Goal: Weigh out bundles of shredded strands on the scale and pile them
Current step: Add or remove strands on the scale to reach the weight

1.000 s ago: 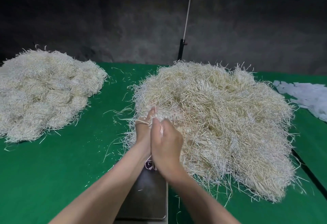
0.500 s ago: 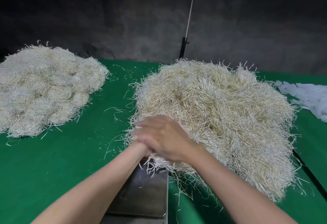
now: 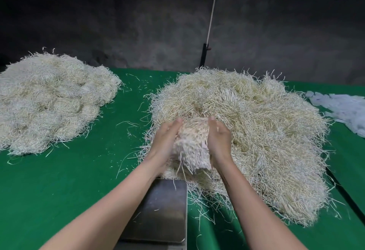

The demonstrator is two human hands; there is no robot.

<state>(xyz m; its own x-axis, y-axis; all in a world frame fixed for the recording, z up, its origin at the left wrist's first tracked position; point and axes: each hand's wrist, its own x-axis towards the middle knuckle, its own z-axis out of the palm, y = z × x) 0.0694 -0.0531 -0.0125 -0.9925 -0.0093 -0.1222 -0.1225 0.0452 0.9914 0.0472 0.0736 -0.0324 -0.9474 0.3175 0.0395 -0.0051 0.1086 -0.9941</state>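
Between left hand [image 3: 165,141] and right hand [image 3: 219,139], a thick strand bundle [image 3: 192,143]

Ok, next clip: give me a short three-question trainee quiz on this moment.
1. True or false: the scale platter is buried under strands.
2. The bundle is held by: A) one hand B) left hand and right hand together C) nothing.
3. On which side of the loose heap does the bundled pile lie?
Key: 1 false, mostly bare; 2 B; 3 the person's left.
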